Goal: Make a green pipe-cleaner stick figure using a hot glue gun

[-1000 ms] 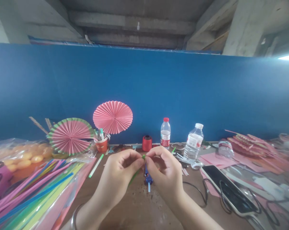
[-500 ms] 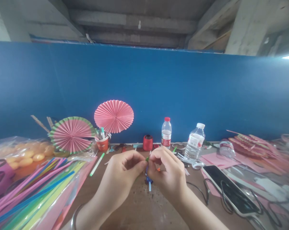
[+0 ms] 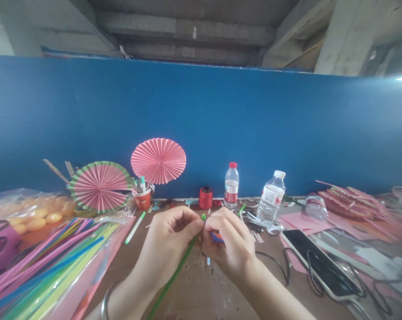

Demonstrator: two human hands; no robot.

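A long green pipe cleaner (image 3: 177, 269) runs from my fingertips down toward the lower edge of the view, with its bent green tip showing between my hands. My left hand (image 3: 169, 249) is closed in a pinch on it near that tip. Facing it, my right hand (image 3: 232, 242) has thumb and fingers pressed together on the same end, and its fingers hide part of it. Behind the right fingers shows a small blue and orange piece (image 3: 217, 237), mostly hidden. A narrow light-blue strip (image 3: 208, 261) lies on the table below.
A plastic bag of colored pipe cleaners (image 3: 70, 253) lies left. Behind stand a pink paper fan (image 3: 158, 161), a green-edged fan (image 3: 101, 186), a pen cup (image 3: 142, 200), a red spool (image 3: 206, 198) and two bottles (image 3: 231, 186). A phone (image 3: 321, 264) with cables lies right.
The green pipe cleaner's long length now shows hanging below my left hand. My hands stay nearly in place; the right one now covers most of the blue piece.
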